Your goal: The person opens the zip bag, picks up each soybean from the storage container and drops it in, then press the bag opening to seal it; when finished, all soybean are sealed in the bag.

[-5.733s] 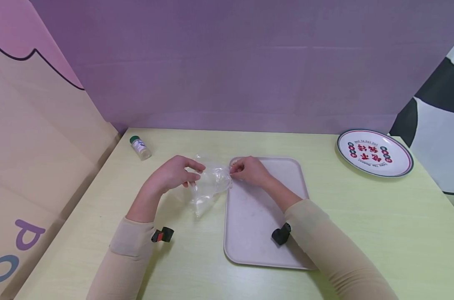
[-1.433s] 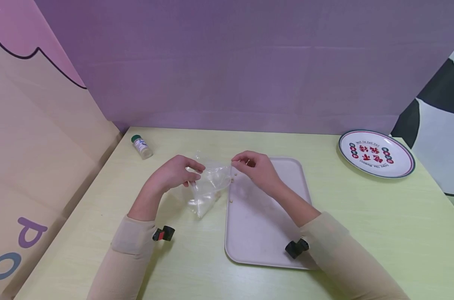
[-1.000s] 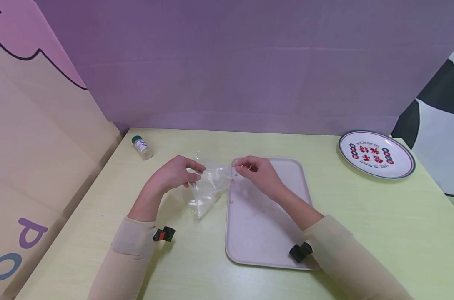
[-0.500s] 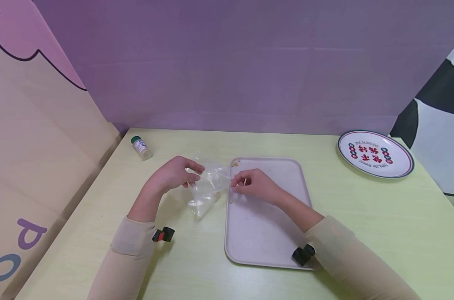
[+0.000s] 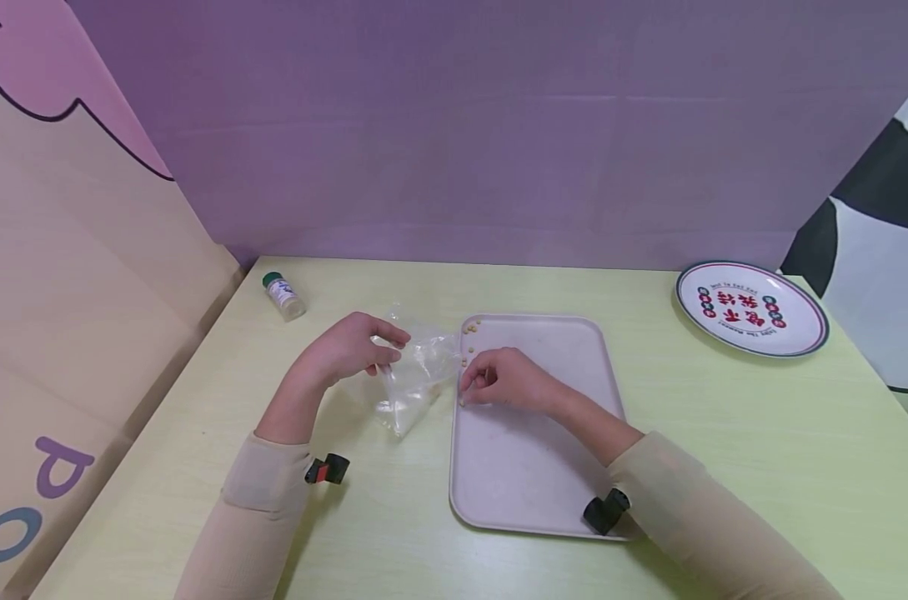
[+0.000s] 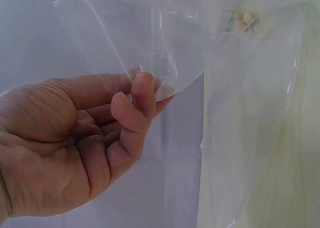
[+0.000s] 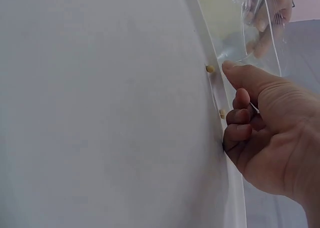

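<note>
My left hand [image 5: 352, 348] holds a clear plastic bag [image 5: 422, 362] by its edge, over the table just left of the tray. In the left wrist view a few tan bean-like grains [image 6: 246, 20] show through the film. My right hand [image 5: 508, 379] is at the left rim of the pale lilac tray [image 5: 532, 475], fingers curled, thumb reaching forward. Beside the thumb tip, in the right wrist view, sits a small yellow grain [image 7: 210, 68]; another yellow grain [image 7: 222, 114] lies close to the curled fingers. Several more yellow grains [image 5: 471, 328] lie at the tray's far left corner. I see nothing between the right fingers.
A small bottle [image 5: 284, 296] with a green cap lies at the back left of the light table [image 5: 378, 533]. An oval white plate [image 5: 754, 308] with red lettering rests at the back right. A purple backdrop [image 5: 454, 133] stands behind the table.
From beside the bag, my right hand has moved down along the tray's left edge, towards me. Yellow grains now show in the tray, unseen in the oldest frame. My left hand stays in place.
</note>
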Motion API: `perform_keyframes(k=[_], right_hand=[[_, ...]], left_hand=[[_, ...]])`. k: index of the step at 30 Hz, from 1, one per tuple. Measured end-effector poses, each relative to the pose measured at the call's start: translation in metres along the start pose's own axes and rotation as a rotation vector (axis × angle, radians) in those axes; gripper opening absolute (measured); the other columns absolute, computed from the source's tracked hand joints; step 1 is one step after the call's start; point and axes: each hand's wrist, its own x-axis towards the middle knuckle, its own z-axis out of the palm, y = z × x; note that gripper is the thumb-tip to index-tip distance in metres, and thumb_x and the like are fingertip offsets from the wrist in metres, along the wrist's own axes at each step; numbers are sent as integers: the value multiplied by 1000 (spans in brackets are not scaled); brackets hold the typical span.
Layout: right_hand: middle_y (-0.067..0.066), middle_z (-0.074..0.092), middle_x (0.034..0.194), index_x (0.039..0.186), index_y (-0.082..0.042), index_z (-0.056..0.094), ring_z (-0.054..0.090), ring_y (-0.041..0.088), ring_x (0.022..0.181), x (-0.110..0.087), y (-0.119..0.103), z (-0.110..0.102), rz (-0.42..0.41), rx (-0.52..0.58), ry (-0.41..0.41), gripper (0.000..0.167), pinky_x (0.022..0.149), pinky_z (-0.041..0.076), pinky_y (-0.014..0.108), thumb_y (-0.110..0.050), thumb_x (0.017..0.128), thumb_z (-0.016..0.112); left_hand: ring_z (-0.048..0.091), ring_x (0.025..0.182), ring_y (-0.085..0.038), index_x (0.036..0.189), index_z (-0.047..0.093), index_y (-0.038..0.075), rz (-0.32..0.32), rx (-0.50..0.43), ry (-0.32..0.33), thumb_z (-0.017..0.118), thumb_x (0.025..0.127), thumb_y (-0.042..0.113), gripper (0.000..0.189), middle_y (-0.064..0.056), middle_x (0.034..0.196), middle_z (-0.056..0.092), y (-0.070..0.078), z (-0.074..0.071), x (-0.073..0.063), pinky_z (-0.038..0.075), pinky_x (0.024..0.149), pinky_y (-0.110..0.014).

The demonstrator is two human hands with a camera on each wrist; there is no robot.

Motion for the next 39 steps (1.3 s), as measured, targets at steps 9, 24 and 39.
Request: perform_keyframes(k=[9,24,39], right_hand=[[-5,60,75,90,-11,77,54,12,75,1,2,2,-33,-44,-22,11,73,45,25,-3,83,80],[-6,60,77,85,-15,77,54,11,77,2,5,6,-69,-109,-21,10,73,46,25,-7,83,83],[-7,59,77,84,-14,77,53,10,76,1,-2,7,-46,-205,-28,6,74,45,26,-9,85,81]], left_hand=[[66,89,-33,131,68,3,3,5,0,65,96,6,34,-11,130,65,0,0,1,52,86,-42],[65,86,-29,131,68,5,-13,12,0,65,97,6,34,-10,129,66,0,1,1,51,90,-47],[65,84,-28,131,68,7,-28,20,3,66,97,8,35,-7,126,66,3,2,-1,50,91,-48]])
